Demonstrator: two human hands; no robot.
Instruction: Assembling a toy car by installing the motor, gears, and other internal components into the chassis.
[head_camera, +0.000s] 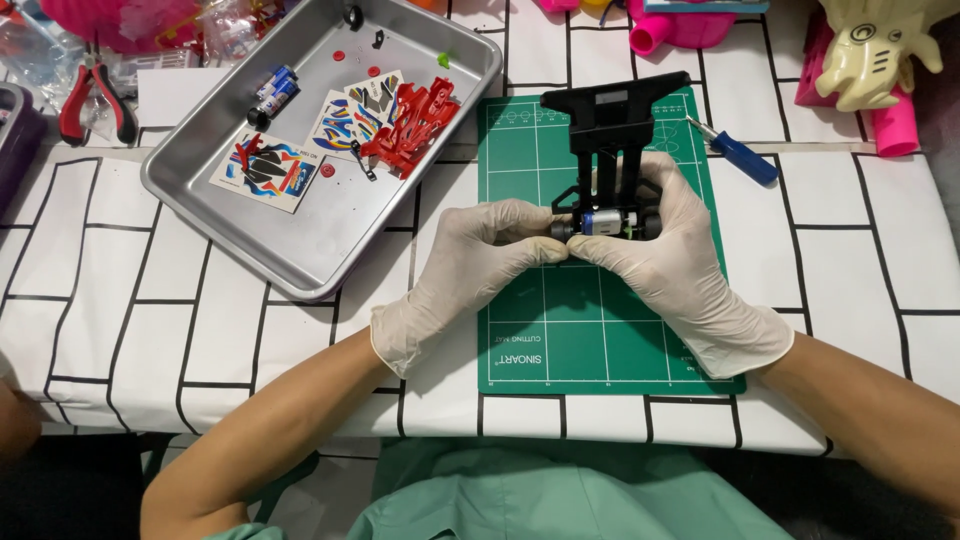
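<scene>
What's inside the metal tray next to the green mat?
The metal tray holds red plastic parts, sticker sheets, small batteries and a few loose red and black bits. Whatever lies under the sheets is covered.

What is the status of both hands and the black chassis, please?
Left hand and right hand both grip the black chassis at its small motor, over green mat. Nothing obstructing.

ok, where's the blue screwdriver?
Head view, right side: the blue screwdriver lies on the tablecloth just right of the green cutting mat, above the right hand.
</scene>
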